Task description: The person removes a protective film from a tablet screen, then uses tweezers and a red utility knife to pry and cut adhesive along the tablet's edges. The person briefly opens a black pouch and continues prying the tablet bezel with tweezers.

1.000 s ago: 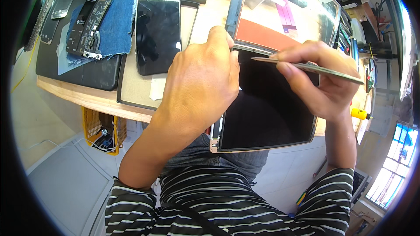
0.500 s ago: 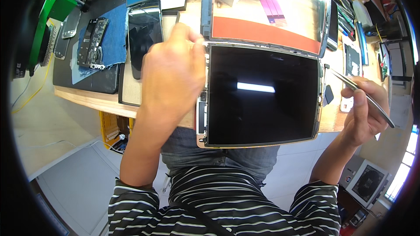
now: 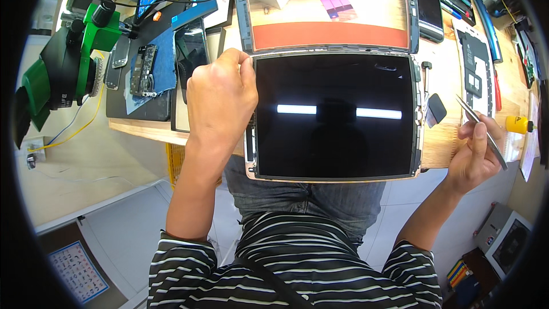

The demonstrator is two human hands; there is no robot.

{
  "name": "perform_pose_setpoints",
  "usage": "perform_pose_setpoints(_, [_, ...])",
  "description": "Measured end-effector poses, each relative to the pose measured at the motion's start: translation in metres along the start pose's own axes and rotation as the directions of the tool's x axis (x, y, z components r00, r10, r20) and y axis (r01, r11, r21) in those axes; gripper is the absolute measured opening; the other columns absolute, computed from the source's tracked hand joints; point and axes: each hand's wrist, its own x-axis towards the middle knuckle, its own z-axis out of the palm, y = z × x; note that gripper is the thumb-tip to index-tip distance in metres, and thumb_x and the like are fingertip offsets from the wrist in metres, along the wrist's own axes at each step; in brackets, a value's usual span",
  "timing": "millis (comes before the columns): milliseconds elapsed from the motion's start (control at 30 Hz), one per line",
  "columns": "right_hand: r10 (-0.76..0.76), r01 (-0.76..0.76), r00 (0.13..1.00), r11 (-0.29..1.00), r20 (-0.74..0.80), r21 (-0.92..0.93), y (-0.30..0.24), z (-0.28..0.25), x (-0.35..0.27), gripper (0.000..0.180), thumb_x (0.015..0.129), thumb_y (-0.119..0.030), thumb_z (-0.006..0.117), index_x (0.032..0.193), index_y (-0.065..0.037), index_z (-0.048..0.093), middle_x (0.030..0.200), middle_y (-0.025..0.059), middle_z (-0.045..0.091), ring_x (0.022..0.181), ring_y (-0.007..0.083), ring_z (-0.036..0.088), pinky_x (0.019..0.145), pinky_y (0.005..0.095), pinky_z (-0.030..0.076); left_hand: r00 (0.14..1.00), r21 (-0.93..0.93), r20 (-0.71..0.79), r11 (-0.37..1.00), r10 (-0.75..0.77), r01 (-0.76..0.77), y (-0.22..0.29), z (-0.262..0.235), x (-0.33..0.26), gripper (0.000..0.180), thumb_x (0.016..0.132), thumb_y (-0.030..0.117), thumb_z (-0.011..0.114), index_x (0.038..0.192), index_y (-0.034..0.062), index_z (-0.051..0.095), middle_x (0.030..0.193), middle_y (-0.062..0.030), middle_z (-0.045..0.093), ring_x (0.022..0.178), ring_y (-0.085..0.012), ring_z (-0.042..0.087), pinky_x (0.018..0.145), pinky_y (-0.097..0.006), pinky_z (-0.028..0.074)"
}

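Holds slim metal tweezers (image 3: 470, 113) pinched between thumb and fingers of the right hand (image 3: 473, 155), over to the right of the opened black-screened tablet (image 3: 334, 151) and clear of it. Curls the left hand (image 3: 222, 91) at the far left corner of that tablet; cannot tell whether pinching an edge there. Has the tablet at the near edge of the wooden workbench (image 3: 439, 153), between the two hands, with an orange-banded transparent glass panel (image 3: 330, 36) at its far side.
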Motion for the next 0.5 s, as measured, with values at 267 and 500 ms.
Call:
perform_pose_setpoints(267, [0.024, -0.024, 1.0, 0.99, 0.003, 0.14, 0.004, -0.008, -0.003, 0.02, 0.098, -0.003, 0.064, 0.112, 0.011, 0.066, 0.099, 0.0223, 0.072, 0.072, 0.0177, 0.063, 0.067, 0.0276, 0.051, 0.997, 0.154, -0.034, 0.986, 0.067, -0.061, 0.012, 0.006, 0.003, 0.016, 0.091, 0.011, 0.069, 0.08, -0.0005, 0.067, 0.065, -0.0247, 0.066, 0.064, -0.0439, 0.069, 0.062, -0.049, 0.058])
perform_pose_setpoints(500, [-0.004, 0.004, 1.0, 0.99, 0.0, 0.138, 0.003, -0.007, -0.003, 0.019, 0.098, -0.002, 0.063, 0.111, 0.011, 0.066, 0.1, 0.0224, 0.072, 0.069, 0.0163, 0.062, 0.066, 0.0269, 0.051, 0.992, 0.233, -0.028, 0.966, 0.124, -0.114, 0.012, 0.008, 0.009, 0.014, 0.087, 0.01, 0.067, 0.078, -0.0003, 0.065, 0.065, -0.0257, 0.065, 0.064, -0.0445, 0.069, 0.063, -0.05, 0.057])
